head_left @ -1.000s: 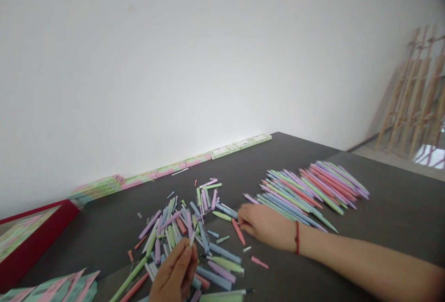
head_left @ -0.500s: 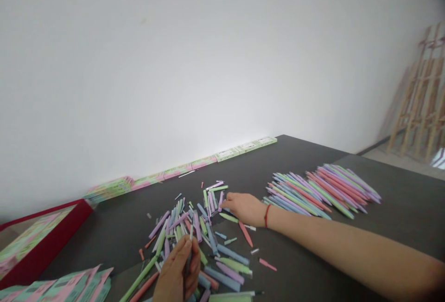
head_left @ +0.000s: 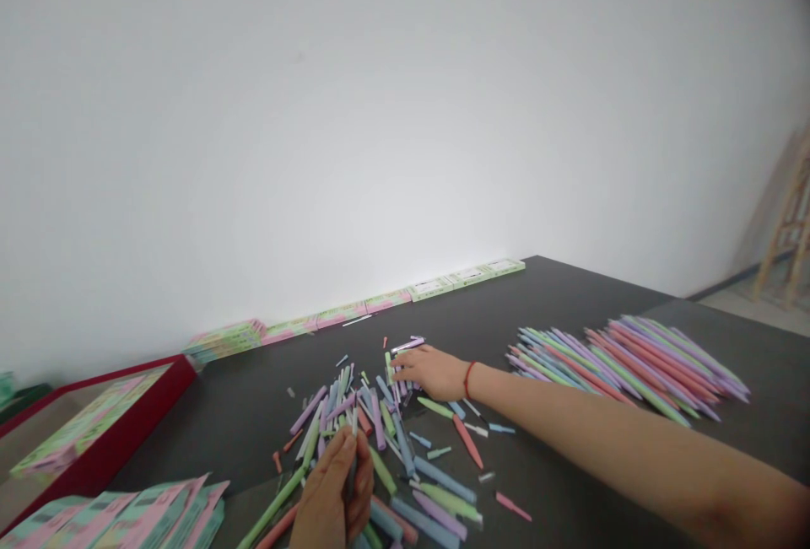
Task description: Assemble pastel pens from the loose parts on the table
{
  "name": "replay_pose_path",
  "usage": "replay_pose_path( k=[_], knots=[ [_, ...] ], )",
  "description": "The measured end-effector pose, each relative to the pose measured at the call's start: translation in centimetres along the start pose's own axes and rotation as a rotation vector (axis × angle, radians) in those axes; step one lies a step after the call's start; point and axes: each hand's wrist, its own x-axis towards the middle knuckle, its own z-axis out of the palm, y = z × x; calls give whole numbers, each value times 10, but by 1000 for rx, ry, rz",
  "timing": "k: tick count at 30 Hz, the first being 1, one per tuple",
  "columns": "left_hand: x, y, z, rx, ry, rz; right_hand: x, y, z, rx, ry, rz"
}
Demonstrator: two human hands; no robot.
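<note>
At the bottom centre, my left hand (head_left: 335, 481) is closed around a slim whitish pen refill (head_left: 355, 418), held upright with its dark tip up. The lower part of it is hidden by the fingers. Farther back, my right hand (head_left: 436, 372), with a red cord on the wrist, lies palm down over pen parts at the far side of the pile. Its fingers are spread and touch or hover just above them. Around both hands lies a loose pile of pen barrels and caps (head_left: 378, 418) in purple, green, blue and coral, mixed with thin refills.
Finished-looking pens (head_left: 658, 363) lie in a heap to the right. Flat printed boxes (head_left: 342, 313) line the wall. A red box (head_left: 152, 384) stands at left, with pink and green packets (head_left: 139, 519) before it. Everything rests on a dark table (head_left: 253, 406).
The view has shifted a little, so things appear further right. My right hand has opened its fingers over the pile; a blue part now lies by its wrist. My left hand keeps its hold.
</note>
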Motion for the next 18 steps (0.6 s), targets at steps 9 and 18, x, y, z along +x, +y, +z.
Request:
replay_pose_path(
  k=[9, 18],
  knots=[
    [-5, -18, 10, -35, 187, 134, -25, 23, -8, 41, 61, 68],
    [-10, -18, 18, -67, 184, 63, 14, 27, -9, 48, 96, 172]
  ],
)
